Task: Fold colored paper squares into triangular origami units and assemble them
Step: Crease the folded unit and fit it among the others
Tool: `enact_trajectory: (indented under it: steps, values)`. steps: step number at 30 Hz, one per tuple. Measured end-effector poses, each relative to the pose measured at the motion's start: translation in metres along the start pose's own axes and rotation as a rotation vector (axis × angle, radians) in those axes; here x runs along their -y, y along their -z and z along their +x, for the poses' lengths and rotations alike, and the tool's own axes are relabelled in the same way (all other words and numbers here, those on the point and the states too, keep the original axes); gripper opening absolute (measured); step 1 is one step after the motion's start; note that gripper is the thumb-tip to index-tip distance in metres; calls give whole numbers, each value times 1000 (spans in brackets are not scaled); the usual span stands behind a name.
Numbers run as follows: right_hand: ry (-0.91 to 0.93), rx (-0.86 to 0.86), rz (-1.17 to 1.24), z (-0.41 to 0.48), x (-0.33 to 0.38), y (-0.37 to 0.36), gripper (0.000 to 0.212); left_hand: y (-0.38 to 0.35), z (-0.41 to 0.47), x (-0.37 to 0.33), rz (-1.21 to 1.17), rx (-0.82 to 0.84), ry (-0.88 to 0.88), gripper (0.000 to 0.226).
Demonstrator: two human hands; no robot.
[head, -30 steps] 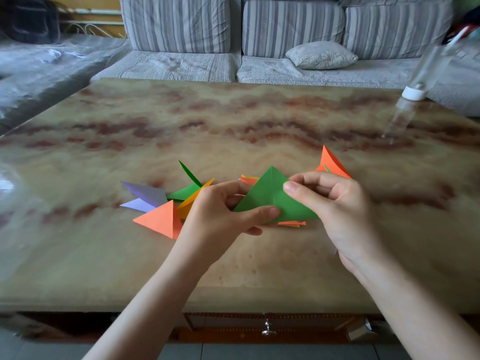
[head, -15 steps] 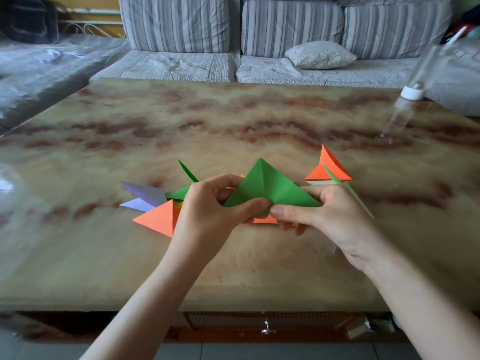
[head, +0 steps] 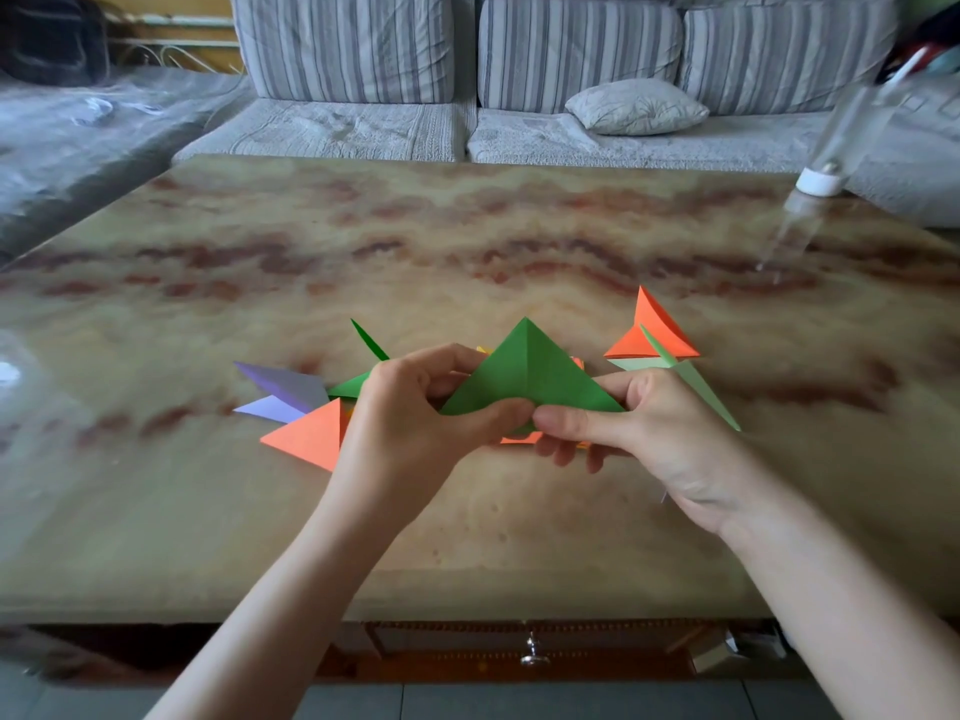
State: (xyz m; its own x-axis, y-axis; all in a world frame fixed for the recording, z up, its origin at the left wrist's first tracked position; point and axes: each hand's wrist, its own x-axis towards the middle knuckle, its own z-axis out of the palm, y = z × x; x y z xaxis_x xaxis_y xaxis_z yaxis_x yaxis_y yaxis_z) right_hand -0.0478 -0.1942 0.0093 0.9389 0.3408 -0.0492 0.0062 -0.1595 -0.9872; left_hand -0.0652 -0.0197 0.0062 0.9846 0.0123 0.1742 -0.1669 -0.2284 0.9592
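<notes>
A green paper triangle [head: 530, 368] with a centre crease is held point-up above the table, between both hands. My left hand [head: 415, 413] pinches its lower left edge with thumb in front. My right hand [head: 639, 423] pinches the lower right edge, thumb tip next to the left thumb. Folded units lie on the table around them: an orange triangle [head: 311, 433] and a purple piece [head: 283, 389] to the left, a dark green piece [head: 358, 381] behind my left hand, an orange unit [head: 652, 335] and a pale green piece [head: 701, 387] to the right. More orange and yellow paper is partly hidden under the hands.
The marbled table [head: 467, 241] stretches far behind the papers. A clear plastic bottle [head: 831, 158] stands upside down on its white cap at the far right edge. A striped sofa [head: 519, 70] with a cushion [head: 636, 106] lies beyond the table. A drawer knob [head: 530, 654] shows below the front edge.
The green paper turned from a tilted sheet into a point-up triangle. My right hand dropped from its upper edge to the bottom edge, thumb meeting the left thumb.
</notes>
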Motion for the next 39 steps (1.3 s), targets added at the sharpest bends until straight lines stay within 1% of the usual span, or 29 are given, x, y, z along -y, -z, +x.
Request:
enact_trajectory:
  steps: [2, 7, 10, 13, 14, 17, 18, 22, 27, 31, 36, 39]
  values:
    - [10, 13, -36, 1, 1, 1, 9, 1, 0, 0, -7, 5, 6, 17]
    - [2, 89, -143, 2, 2, 6, 12, 0, -1, -1, 21, 14, 14, 19]
    - [-6, 121, -150, 1, 3, 8, 13, -1, -2, -1, 34, 27, 12, 19]
    - [-16, 107, -150, 0, 3, 12, 12, 0, -1, -2, 24, 35, 16, 18]
    - [-27, 101, -155, -1, 3, 14, 13, 0, 0, -2, 7, 36, 22, 18]
    - [-54, 100, -192, -1, 2, 19, 28, 1, 1, -3, -30, 42, 35, 19]
    - [-58, 101, -188, -2, 1, 20, 29, 1, 1, -3, -41, 40, 38, 19]
    - [-30, 93, -102, -3, 3, 28, 17, 4, 3, -2, -107, 25, 50, 18]
    - [-90, 111, -32, -3, 2, 29, 15, 3, 2, -3, -136, 31, 53, 18]
    - [-113, 126, 20, -2, 2, 31, 15, 4, 3, -2, -113, 18, 44, 18]
    - [-143, 198, 73, -3, 3, 34, 17, 7, 4, -1, -85, 5, 50, 19]
    - [-150, 168, 70, -2, 2, 35, 17, 6, 4, -1, -89, 3, 55, 19]
